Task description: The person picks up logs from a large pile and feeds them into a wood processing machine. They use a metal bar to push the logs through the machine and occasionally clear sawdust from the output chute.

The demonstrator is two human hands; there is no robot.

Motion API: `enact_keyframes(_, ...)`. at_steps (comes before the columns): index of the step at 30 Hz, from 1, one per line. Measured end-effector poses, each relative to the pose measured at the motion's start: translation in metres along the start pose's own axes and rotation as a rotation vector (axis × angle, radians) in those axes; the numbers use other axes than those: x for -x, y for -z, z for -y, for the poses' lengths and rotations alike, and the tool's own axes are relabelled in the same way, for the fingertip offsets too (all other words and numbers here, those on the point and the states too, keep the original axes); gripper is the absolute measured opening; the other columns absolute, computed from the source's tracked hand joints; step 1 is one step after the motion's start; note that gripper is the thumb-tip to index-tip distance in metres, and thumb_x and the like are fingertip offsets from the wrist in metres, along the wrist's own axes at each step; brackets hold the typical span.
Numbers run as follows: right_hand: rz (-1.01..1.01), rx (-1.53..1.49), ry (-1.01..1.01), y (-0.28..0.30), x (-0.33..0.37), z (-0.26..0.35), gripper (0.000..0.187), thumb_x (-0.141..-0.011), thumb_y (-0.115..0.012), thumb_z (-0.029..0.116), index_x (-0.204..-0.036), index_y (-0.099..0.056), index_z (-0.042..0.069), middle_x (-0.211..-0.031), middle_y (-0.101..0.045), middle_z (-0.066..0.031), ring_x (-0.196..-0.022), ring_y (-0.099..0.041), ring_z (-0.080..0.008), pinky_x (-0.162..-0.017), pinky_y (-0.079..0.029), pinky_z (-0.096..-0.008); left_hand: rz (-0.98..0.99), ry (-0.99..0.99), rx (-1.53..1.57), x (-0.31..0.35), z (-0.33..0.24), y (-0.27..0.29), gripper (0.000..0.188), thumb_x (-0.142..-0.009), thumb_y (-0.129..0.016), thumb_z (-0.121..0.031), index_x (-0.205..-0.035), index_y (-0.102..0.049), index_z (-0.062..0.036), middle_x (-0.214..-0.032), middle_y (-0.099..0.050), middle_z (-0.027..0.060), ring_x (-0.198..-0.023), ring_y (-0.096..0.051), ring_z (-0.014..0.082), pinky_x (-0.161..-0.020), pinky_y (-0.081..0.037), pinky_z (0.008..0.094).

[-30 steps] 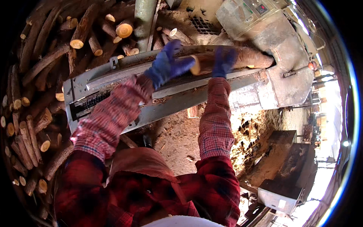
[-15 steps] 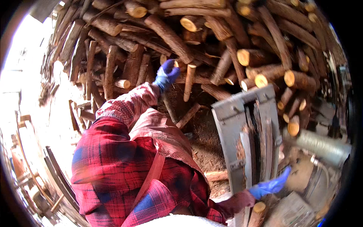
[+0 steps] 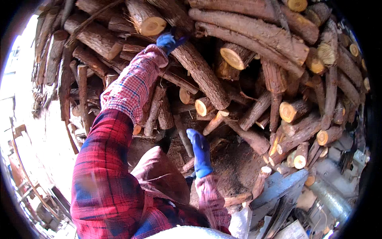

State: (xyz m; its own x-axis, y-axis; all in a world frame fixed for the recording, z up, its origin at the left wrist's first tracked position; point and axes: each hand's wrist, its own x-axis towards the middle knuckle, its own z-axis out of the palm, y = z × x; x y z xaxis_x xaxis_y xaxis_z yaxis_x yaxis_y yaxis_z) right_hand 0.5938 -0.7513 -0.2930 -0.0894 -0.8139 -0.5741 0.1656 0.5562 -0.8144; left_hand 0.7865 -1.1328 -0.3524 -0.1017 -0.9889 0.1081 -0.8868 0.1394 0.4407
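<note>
1. A woodpile (image 3: pixel 246 34) is spread above.
2. There, a long log (image 3: pixel 201 74) is slanted, upper left to lower right.
3. Its upper part is overlapped by the nearer left hand (image 3: pixel 168 42), whose grasp cannot be told.
4. The right hand (image 3: pixel 201 153), unclenched and empty, is held below the log's lower end.

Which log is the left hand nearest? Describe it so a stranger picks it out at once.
Across the upper view spreads a big woodpile; in its upper part, find the blue-gloved left hand. The log slants from there down and rightward. It shows its long, rough bark side, whereas the thick log to its right turns a broad, pale cut face toward the camera.
</note>
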Motion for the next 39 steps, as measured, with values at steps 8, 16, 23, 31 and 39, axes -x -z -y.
enact_keyframes(8, -0.139, -1.284, -0.289, -0.027, -0.187, -0.036, 0.102, -0.079, -0.051, 0.072, -0.145, -0.021, 0.001, -0.152, -0.022, -0.0151, -0.139, -0.025, -0.0318, -0.114, -0.019, -0.0497, 0.299, 0.122, -0.064, 0.008, 0.035, -0.013, 0.043, -0.086, -0.056, -0.043, -0.106, -0.067, -0.0063, -0.099, -0.067, 0.0177, -0.087, -0.065, 0.0279, -0.078, -0.048, 0.0397)
enact_keyframes(16, -0.508, -1.373, 0.016, -0.053, -0.223, -0.046, 0.074, -0.092, -0.042, 0.059, -0.142, -0.033, 0.006, -0.146, -0.037, -0.0104, -0.134, -0.033, -0.0277, -0.113, -0.022, -0.0426, 0.076, 0.041, 0.747, 0.233, 0.01, -0.02, 0.033, -0.075, -0.076, -0.013, -0.102, -0.064, -0.0007, -0.091, -0.067, 0.0097, -0.088, -0.063, 0.0211, -0.083, -0.048, 0.0339)
enact_keyframes(23, -0.353, -1.18, 0.006, -0.038, -0.119, -0.079, 0.071, -0.093, -0.041, 0.058, -0.143, -0.033, 0.007, -0.144, -0.038, -0.0093, -0.131, -0.036, -0.0268, -0.111, -0.025, -0.0415, 0.792, -0.212, 0.853, 0.239, -0.103, 0.018, 0.052, -0.086, -0.068, -0.02, -0.13, -0.049, 0.0011, -0.111, -0.063, 0.0099, -0.102, -0.056, 0.0147, -0.091, -0.045, 0.031)
enact_keyframes(31, -0.422, -1.035, 0.158, -0.003, 0.072, -0.028, 0.068, -0.095, -0.039, 0.056, -0.143, -0.032, 0.009, -0.143, -0.04, -0.0081, -0.128, -0.039, -0.0258, -0.109, -0.03, -0.0403, 0.926, 0.05, 1.12, 0.343, -0.146, 0.184, 0.061, -0.087, -0.067, -0.017, -0.137, -0.037, 0.0003, -0.133, -0.047, 0.0103, -0.124, -0.042, 0.0195, -0.104, -0.035, 0.0333)
enact_keyframes(39, -0.643, -0.987, 0.869, 0.143, 0.198, 0.11, 0.065, -0.096, -0.037, 0.055, -0.144, -0.032, 0.01, -0.141, -0.041, -0.0068, -0.124, -0.042, -0.0247, -0.107, -0.034, -0.039, 0.696, -1.231, 1.023, 0.335, -0.314, 0.207, 0.072, -0.081, -0.068, 0.002, -0.142, -0.03, -0.0006, -0.14, -0.042, 0.0133, -0.125, -0.044, 0.0218, -0.105, -0.035, 0.0361)
